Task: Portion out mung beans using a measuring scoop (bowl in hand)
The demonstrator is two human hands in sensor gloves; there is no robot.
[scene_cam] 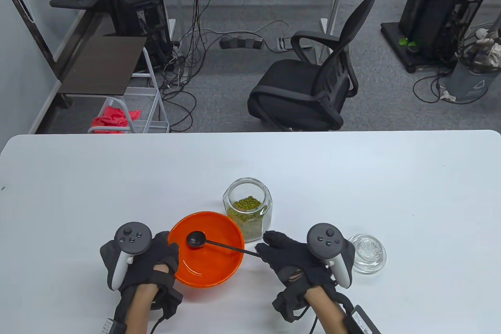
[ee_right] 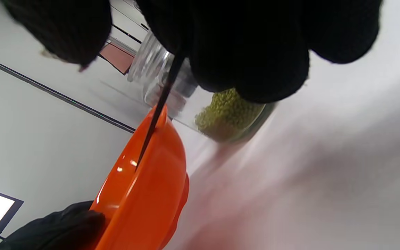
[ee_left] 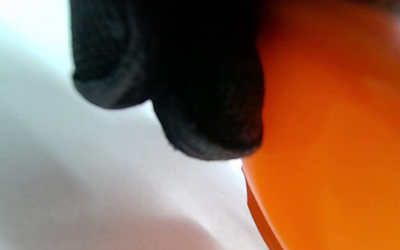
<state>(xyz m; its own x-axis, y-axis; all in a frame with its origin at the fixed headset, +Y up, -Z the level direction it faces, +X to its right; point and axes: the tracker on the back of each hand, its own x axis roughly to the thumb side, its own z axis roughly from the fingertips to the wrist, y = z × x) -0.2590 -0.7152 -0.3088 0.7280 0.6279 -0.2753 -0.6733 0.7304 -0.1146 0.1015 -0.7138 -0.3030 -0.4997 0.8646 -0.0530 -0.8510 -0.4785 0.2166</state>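
An orange bowl (scene_cam: 219,267) sits near the table's front edge. My left hand (scene_cam: 172,255) grips its left rim, thumb over the edge; the left wrist view shows my gloved fingers (ee_left: 203,104) against the bowl's outer wall (ee_left: 325,139). My right hand (scene_cam: 261,251) pinches the end of a black measuring scoop's handle (scene_cam: 231,247). The scoop's head (scene_cam: 194,239) hangs inside the bowl and looks empty. The handle (ee_right: 158,111) crosses the bowl's rim (ee_right: 144,194). No beans show in the bowl. An open glass jar of mung beans (scene_cam: 247,208) stands just behind the bowl.
The jar's glass lid (scene_cam: 368,252) lies on the white table (scene_cam: 352,177) right of my right hand. An office chair (scene_cam: 309,87) stands beyond the far edge. The jar (ee_right: 221,114) stands close behind my right fingers.
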